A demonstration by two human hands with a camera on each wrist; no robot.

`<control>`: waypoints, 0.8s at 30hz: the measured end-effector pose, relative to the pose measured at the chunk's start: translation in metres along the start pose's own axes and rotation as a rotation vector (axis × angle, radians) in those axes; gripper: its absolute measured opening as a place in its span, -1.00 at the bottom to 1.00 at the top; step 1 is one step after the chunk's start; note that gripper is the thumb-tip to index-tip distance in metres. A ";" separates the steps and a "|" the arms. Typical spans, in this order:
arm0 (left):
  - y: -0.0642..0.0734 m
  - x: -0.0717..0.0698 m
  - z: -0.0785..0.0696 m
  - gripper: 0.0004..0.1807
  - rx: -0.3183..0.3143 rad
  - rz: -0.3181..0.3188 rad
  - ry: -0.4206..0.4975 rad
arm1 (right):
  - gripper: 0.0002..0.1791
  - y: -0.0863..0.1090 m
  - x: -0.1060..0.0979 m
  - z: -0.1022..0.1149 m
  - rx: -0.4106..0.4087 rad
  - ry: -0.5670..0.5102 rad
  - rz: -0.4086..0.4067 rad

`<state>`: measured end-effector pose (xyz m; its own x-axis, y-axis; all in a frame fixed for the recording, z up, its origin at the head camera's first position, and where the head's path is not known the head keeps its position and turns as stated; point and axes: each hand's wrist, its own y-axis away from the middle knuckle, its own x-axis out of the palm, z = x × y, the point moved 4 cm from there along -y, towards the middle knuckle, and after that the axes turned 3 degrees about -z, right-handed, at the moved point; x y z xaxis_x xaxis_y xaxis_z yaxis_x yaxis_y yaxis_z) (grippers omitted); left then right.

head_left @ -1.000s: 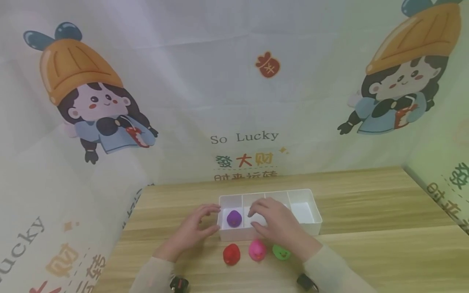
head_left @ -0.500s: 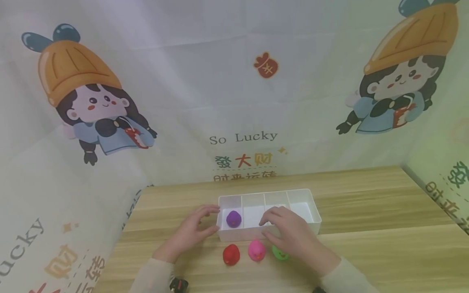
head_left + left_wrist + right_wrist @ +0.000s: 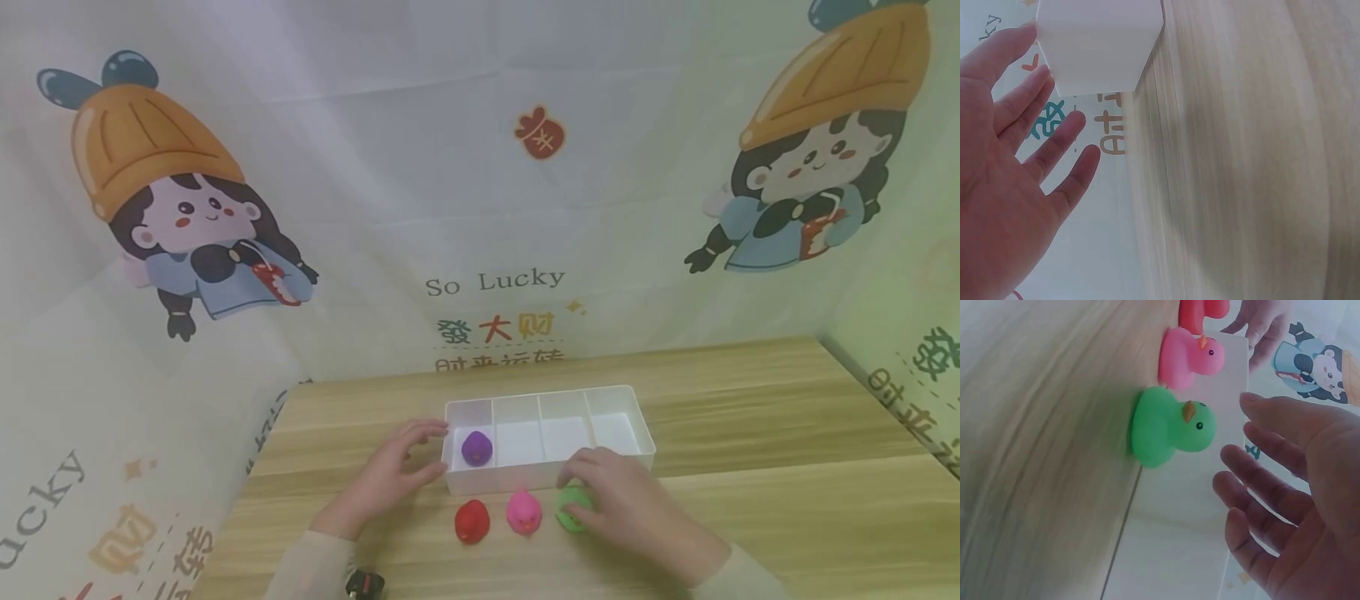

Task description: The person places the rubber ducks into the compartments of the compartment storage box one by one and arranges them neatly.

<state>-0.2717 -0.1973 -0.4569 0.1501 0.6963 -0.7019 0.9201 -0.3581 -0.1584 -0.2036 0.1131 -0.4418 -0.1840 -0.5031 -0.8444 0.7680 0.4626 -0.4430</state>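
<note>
Pale cloth of the left sleeve (image 3: 315,562) entered at the lower left of the head view, the forearm slanting up and rightward to the left hand (image 3: 386,473) at lower centre-left. Its fingers were spread and gently bent, gripping nothing; in the left wrist view, thumb and fingertips met the edge of the white box (image 3: 495,477) in the upper part of the frame. Within the box's leftmost compartment, at lower centre of the head view, sat the purple duck (image 3: 476,448). Below the box, on the wooden table (image 3: 750,433), stood in a row the red duck (image 3: 472,522), the pink duck (image 3: 523,513) and, rightmost, the green duck (image 3: 572,508). Over this last hung the right hand (image 3: 622,504), its forearm slanting up and leftward from the right sleeve (image 3: 738,575) at the lower right. Thumb and fingers were parted and slightly curved, with nothing in their grasp; the right wrist view showed a gap between the fingertips, right of centre, and the green duck, left of centre.
</note>
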 end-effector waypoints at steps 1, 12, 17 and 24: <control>0.000 0.000 0.000 -0.45 -0.003 0.000 -0.002 | -0.73 0.001 0.000 -0.001 -0.001 0.005 0.010; 0.001 -0.001 0.000 -0.45 -0.009 0.000 0.010 | -0.70 0.009 0.002 -0.004 -0.025 -0.028 0.058; 0.001 -0.001 0.001 -0.44 0.000 -0.002 0.000 | -0.70 0.010 0.002 -0.004 -0.015 -0.036 0.068; 0.001 -0.001 0.002 -0.44 0.014 -0.005 -0.002 | -0.70 0.011 0.003 -0.004 0.004 -0.038 0.071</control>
<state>-0.2716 -0.1997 -0.4574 0.1445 0.6971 -0.7022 0.9156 -0.3633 -0.1722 -0.1986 0.1194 -0.4506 -0.1062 -0.4965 -0.8615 0.7808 0.4949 -0.3815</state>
